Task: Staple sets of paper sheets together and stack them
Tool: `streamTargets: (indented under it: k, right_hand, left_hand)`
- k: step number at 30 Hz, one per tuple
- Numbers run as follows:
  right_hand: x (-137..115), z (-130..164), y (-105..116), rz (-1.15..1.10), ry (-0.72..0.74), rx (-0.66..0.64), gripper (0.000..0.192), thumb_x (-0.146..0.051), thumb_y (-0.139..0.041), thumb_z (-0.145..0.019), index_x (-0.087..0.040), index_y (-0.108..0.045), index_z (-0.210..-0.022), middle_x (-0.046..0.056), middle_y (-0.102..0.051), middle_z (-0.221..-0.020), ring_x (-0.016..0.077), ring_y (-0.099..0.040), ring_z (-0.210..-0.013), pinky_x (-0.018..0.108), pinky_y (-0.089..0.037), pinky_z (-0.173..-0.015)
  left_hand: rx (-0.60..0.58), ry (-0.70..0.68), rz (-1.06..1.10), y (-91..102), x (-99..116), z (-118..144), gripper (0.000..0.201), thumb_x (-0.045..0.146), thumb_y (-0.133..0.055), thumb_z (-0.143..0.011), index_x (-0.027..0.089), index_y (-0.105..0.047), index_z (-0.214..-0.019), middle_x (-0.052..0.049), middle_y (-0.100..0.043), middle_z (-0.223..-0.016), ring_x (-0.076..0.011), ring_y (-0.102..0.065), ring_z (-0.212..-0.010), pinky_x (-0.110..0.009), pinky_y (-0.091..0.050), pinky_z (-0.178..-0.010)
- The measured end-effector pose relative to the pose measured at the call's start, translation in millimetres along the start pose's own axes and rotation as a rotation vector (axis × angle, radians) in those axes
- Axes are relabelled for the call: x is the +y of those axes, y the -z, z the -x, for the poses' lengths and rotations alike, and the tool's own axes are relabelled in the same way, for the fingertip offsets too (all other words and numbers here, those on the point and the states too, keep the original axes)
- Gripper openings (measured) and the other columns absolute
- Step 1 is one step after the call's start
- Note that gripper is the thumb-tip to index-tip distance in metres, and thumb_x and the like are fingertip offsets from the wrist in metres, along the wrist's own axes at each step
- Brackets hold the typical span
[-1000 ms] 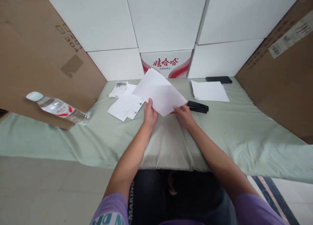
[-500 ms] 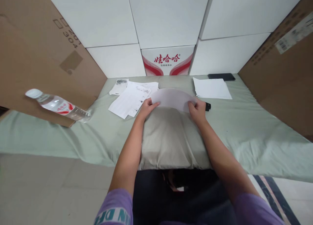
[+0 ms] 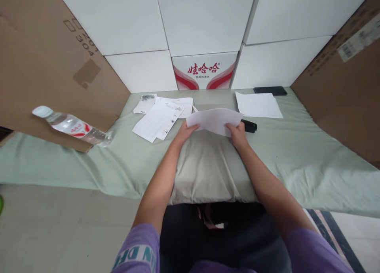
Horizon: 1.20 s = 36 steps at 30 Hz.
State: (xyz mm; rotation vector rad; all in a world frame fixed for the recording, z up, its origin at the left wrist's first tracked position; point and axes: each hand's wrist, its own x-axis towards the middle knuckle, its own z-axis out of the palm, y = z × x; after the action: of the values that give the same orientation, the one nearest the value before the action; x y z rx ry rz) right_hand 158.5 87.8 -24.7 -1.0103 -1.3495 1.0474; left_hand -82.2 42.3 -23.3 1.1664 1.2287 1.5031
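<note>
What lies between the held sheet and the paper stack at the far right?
In the head view, a black stapler lies between the held sheet and the paper stack.

Makeshift home workstation: a low surface draped in a green sheet (image 3: pixel 297 146), walled in by white boxes (image 3: pixel 202 19) and cardboard panels (image 3: pixel 44 67), with loose printed papers (image 3: pixel 157 118), a stapler (image 3: pixel 249 126) and tiled floor (image 3: pixel 59 225).

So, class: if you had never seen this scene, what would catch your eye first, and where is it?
First, the white sheets at the centre, gripped at the near edge by the left hand and right hand above a grey pillow. Next, the red-lettered box at the back wall, and the water bottle lying at the left on the green cloth.
</note>
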Motion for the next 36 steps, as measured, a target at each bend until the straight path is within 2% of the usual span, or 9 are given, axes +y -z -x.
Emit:
streamTargets:
  k: [3,9,14,22,24,27,31,33,36]
  right_hand:
    - [0.6,-0.2,0.5,0.01,0.013,0.036,0.019,-0.042,-0.065,-0.071,-0.024,-0.062,-0.077,0.003,-0.064,-0.076,0.0224,-0.058,-0.077,0.041,-0.053,-0.079]
    - [1.1,-1.0,0.5,0.119,0.002,-0.067,0.019,-0.041,-0.065,-0.068,-0.023,-0.062,-0.07,0.002,-0.062,-0.071,0.0211,-0.054,-0.072,0.039,-0.051,-0.075]
    - [4.3,-2.3,1.2,0.119,0.046,-0.074,0.016,-0.039,-0.062,-0.071,-0.023,-0.061,-0.073,0.002,-0.063,-0.073,0.0225,-0.057,-0.078,0.04,-0.051,-0.081]
    - [7.4,-3.1,3.4,0.152,0.061,-0.121,0.014,-0.033,-0.063,-0.071,-0.021,-0.067,-0.077,0.004,-0.067,-0.079,0.0251,-0.061,-0.087,0.042,-0.051,-0.085]
    - [8.6,-4.0,3.2,0.14,0.024,-0.118,0.014,-0.033,-0.064,-0.07,-0.02,-0.067,-0.076,0.003,-0.067,-0.077,0.0243,-0.062,-0.082,0.042,-0.052,-0.083]
    - [6.9,-7.4,3.6,0.02,-0.057,-0.099,0.018,-0.035,-0.067,-0.07,-0.019,-0.068,-0.077,0.003,-0.068,-0.075,0.0237,-0.064,-0.078,0.041,-0.054,-0.078]
    - [-8.9,-14.9,13.1,-0.227,-0.14,-0.054,0.034,-0.045,-0.062,-0.075,-0.018,-0.072,-0.093,0.008,-0.074,-0.089,0.026,-0.07,-0.085,0.04,-0.056,-0.075]
    - [-20.2,-17.3,22.8,-0.263,-0.253,-0.135,0.043,-0.05,-0.06,-0.079,-0.017,-0.074,-0.101,0.011,-0.076,-0.094,0.0266,-0.071,-0.085,0.039,-0.057,-0.071]
    - [-33.7,-16.2,35.7,-0.157,-0.456,-0.388,0.047,-0.048,-0.071,-0.077,-0.013,-0.075,-0.107,0.015,-0.077,-0.095,0.0256,-0.073,-0.077,0.034,-0.056,-0.062]
  left_hand:
    - [0.006,-0.031,-0.031,-1.2,0.4,1.4,0.044,0.047,-0.081,-0.068,0.016,-0.074,-0.098,-0.011,-0.076,-0.104,-0.0298,-0.068,-0.105,-0.043,-0.053,-0.096]
    - [-0.078,0.058,-0.071,-0.5,-2.6,-1.2,0.039,0.049,-0.077,-0.073,0.017,-0.074,-0.095,-0.011,-0.077,-0.096,-0.0305,-0.069,-0.101,-0.048,-0.051,-0.099]
    - [-0.013,-0.008,-0.113,1.5,-5.7,-3.3,0.038,0.05,-0.074,-0.076,0.017,-0.072,-0.094,-0.01,-0.076,-0.095,-0.0306,-0.068,-0.106,-0.047,-0.049,-0.103]
    - [-0.065,-0.027,-0.201,6.7,-3.0,-2.1,0.036,0.052,-0.069,-0.081,0.017,-0.071,-0.092,-0.01,-0.074,-0.093,-0.0299,-0.067,-0.104,-0.047,-0.048,-0.103]
    - [-0.07,-0.034,-0.21,7.0,-0.8,-1.6,0.035,0.052,-0.069,-0.082,0.018,-0.071,-0.091,-0.009,-0.073,-0.087,-0.0292,-0.068,-0.1,-0.047,-0.05,-0.101]
    - [-0.042,0.013,-0.209,9.4,2.5,-1.0,0.034,0.051,-0.072,-0.08,0.018,-0.071,-0.09,-0.006,-0.067,-0.07,-0.0271,-0.068,-0.08,-0.045,-0.056,-0.083]
    - [-0.059,0.122,-0.205,17.5,5.8,0.3,0.034,0.048,-0.077,-0.077,0.017,-0.073,-0.089,-0.005,-0.063,-0.064,-0.0234,-0.062,-0.063,-0.043,-0.055,-0.065]
    - [-0.151,0.178,-0.214,21.6,7.5,2.0,0.033,0.045,-0.08,-0.074,0.015,-0.074,-0.087,-0.007,-0.063,-0.064,-0.0239,-0.062,-0.062,-0.044,-0.055,-0.065]
    - [-0.327,0.233,-0.237,23.0,12.3,6.9,0.032,0.039,-0.087,-0.066,0.014,-0.077,-0.084,-0.008,-0.064,-0.064,-0.0248,-0.063,-0.063,-0.044,-0.055,-0.066]
